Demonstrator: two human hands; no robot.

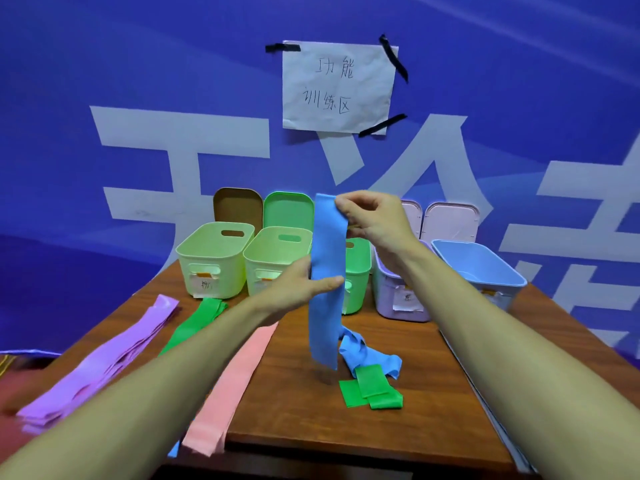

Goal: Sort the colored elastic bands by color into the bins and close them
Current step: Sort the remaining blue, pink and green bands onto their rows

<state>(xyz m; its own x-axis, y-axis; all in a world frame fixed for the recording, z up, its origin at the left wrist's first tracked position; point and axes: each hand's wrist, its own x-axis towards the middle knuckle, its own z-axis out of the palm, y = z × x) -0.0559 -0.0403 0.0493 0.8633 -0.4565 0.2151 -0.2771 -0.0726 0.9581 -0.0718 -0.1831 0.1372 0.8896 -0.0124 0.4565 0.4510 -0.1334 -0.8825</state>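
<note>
A long blue elastic band (327, 271) hangs upright over the table's middle. My right hand (375, 216) pinches its top end, and my left hand (299, 287) pinches it halfway down. Its lower end dangles just above the wood. On the table lie purple bands (104, 362) at the left, a green band (194, 325), a pink band (235, 382), a crumpled blue band (367, 356) and a folded green band (372, 391). Behind stand open bins: two yellow-green bins (214, 261) (273, 258), a green bin (356, 271) partly hidden by the band, a lilac bin (398, 296) and a blue bin (481, 268).
Lids lean on the blue wall behind the bins: a brown lid (239, 207), a green lid (287, 209) and two pale pink lids (450, 221). A paper sign (337, 86) is taped to the wall. The wooden table's front edge (346, 452) is near me.
</note>
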